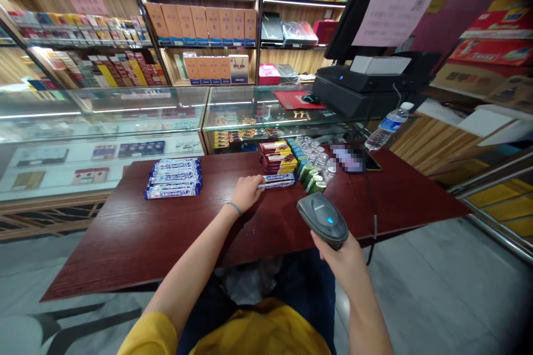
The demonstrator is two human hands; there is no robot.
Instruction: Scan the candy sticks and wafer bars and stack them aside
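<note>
My left hand [247, 191] is closed around the left end of a slim blue-and-white packet [280, 180] lying on the dark red table. In my right hand [343, 258] is a grey barcode scanner [322, 219] with a lit blue light, held over the table near its front edge. Behind the packet stand red-and-yellow packs [277, 158] in stacks. To their right are green packs [310, 176] and rows of clear round-topped containers [318, 151]. A pile of similar blue-and-white packets [172, 178] lies at the table's left.
A phone [352, 158] and a water bottle [389, 126] are at the table's back right, with a dark cable [370, 205] running over the edge. Behind the table [166, 238] stand a glass display counter [166, 116] and a monitor [352, 16]. Cartons [487, 77] are stacked at right.
</note>
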